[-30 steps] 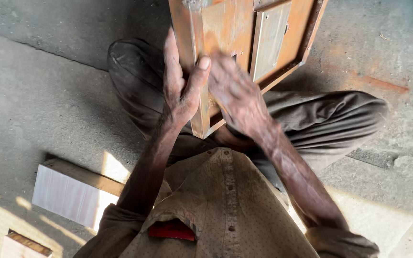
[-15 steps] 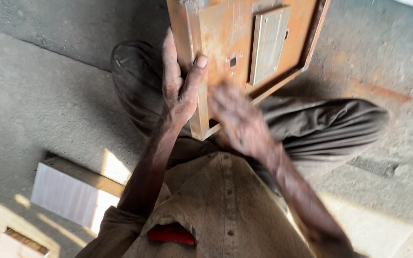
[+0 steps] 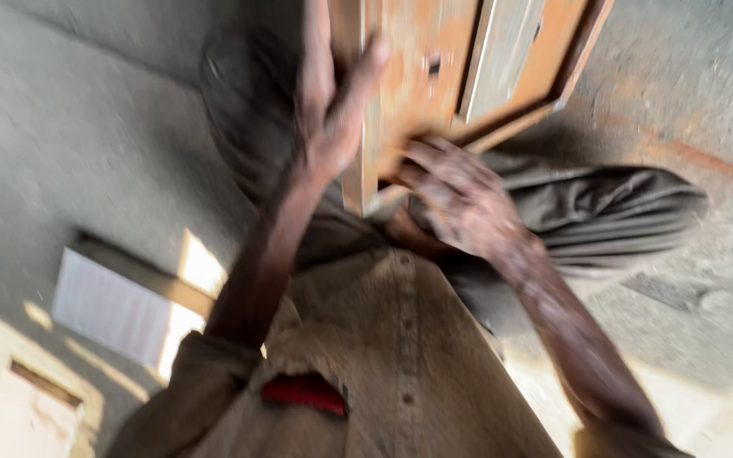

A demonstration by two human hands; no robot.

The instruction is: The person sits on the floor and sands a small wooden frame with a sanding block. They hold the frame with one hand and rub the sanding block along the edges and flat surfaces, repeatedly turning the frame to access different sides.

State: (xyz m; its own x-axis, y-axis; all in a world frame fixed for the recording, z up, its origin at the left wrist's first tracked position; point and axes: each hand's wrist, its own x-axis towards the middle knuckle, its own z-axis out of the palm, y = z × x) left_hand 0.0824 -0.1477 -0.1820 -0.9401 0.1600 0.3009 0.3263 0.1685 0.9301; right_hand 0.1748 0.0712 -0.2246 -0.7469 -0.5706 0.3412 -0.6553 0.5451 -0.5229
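A wooden panelled frame (image 3: 460, 76), orange-brown with a pale raised panel, stands tilted in front of me above my knees. My left hand (image 3: 328, 110) lies flat against its left edge, fingers stretched upward and thumb over the front face. My right hand (image 3: 456, 195) curls around the frame's lower corner, fingers bent on its bottom edge. The picture is blurred by motion.
I sit on a grey concrete floor (image 3: 69, 153), my knees in dark trousers (image 3: 604, 220) under the frame. A pale flat board (image 3: 116, 305) lies on the floor at the left, with another pale piece (image 3: 27, 416) at the bottom left corner.
My right hand has slid down from the frame's front face to its lower corner. The left hand has stayed on the left edge. The view has moved closer.
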